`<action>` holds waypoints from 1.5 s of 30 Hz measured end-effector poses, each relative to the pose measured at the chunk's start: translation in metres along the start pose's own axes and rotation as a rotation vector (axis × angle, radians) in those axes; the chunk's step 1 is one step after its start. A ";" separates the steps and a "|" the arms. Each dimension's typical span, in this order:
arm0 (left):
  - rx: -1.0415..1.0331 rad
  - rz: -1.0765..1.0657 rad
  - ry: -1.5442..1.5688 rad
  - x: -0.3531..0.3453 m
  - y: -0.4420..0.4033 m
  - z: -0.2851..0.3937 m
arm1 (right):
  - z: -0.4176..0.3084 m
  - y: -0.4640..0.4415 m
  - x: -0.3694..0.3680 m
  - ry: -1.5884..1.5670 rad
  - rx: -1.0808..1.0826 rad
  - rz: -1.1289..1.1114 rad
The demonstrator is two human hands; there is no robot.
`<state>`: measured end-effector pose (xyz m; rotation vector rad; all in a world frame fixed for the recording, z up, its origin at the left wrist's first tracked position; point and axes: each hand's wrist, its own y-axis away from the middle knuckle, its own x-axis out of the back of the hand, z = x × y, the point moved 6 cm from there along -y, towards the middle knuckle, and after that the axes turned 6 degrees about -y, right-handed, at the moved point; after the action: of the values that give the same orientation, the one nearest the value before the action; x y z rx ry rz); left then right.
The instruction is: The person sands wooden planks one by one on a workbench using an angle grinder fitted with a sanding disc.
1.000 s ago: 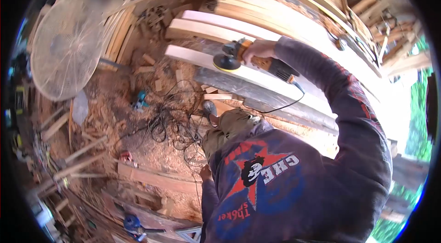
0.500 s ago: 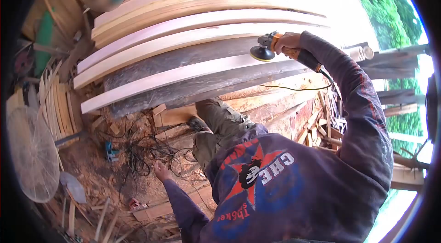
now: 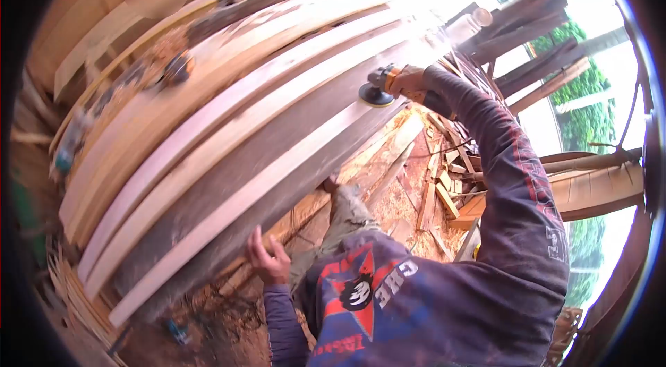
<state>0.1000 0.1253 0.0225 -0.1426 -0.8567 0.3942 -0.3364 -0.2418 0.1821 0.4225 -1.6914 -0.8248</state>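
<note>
My right hand (image 3: 408, 81) is wrapped round an orange and black power tool (image 3: 375, 95) with a round, yellow-edged disc. The disc is at the far end of a narrow pale plank (image 3: 243, 204); whether it touches the wood cannot be told. This plank lies lengthwise on a dark bench top (image 3: 198, 218). My left hand (image 3: 269, 261) is raised with fingers apart, beside the near edge of the bench, and holds nothing.
More long planks (image 3: 173, 138) lie side by side beyond the dark surface. Another orange and black tool (image 3: 178, 69) rests on the boards at upper left. Wood scraps (image 3: 444, 190) are piled right of the bench. A teal tool (image 3: 178, 332) lies on the shavings-covered floor.
The view has swung to the right along the planks. My right hand has carried the tool towards the plank's far end. My left hand has risen from low over the floor to beside the bench.
</note>
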 end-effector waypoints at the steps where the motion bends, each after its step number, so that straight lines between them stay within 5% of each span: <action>1: -0.099 -0.028 -0.004 -0.027 -0.036 0.039 | 0.021 -0.014 0.016 0.000 0.012 0.004; 4: -0.260 -0.144 -0.142 -0.111 -0.111 0.129 | 0.084 -0.061 0.065 -0.003 0.036 0.004; 7: -0.195 -0.193 -0.323 -0.181 -0.159 0.182 | 0.149 -0.108 0.119 -0.016 0.049 -0.005; 10: -0.150 -0.289 -0.496 -0.239 -0.157 0.167 | 0.211 -0.148 0.171 0.068 0.020 -0.028; 26: -0.185 -0.338 -0.662 -0.240 -0.156 0.165 | 0.451 -0.284 0.346 -0.280 -0.202 0.255; 40: -0.183 -0.704 -0.308 -0.245 -0.201 0.217 | 0.570 -0.194 0.274 -0.510 -0.111 0.628; 45: -0.267 -0.782 -0.298 -0.252 -0.190 0.234 | 0.465 -0.079 0.250 -0.547 -0.017 0.626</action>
<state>-0.1722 -0.1564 0.0498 0.0137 -1.1805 -0.4447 -0.8595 -0.3212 0.2519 -0.3788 -2.1443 -0.5020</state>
